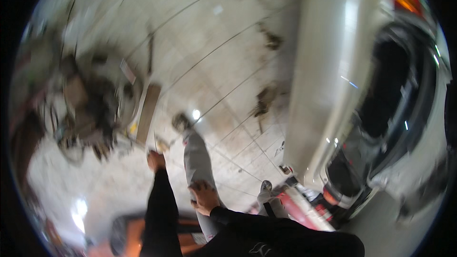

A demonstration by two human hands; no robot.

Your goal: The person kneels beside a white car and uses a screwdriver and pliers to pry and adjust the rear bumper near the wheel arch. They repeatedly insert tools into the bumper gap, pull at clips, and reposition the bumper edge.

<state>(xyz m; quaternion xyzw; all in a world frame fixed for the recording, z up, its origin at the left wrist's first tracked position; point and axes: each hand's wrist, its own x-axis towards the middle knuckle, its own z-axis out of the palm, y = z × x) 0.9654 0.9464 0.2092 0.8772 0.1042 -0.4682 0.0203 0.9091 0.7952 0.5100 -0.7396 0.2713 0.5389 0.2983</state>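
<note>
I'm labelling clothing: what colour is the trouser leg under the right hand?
The trouser leg is light grey; the head view shows it.

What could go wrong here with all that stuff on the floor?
The front shoe could catch on the long brown board close by. The left hand, near the jumbled pile, might get scraped. And the dark mess on the tiled floor might be slippery, though I can't tell if it's wet.

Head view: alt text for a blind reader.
A person's bare right hand rests on their grey-trousered leg; the bare left hand is near a long brown strip, its grip too blurred to read. A pale silver car stands right, blurred dark clutter left, on pale tiled floor.
</note>
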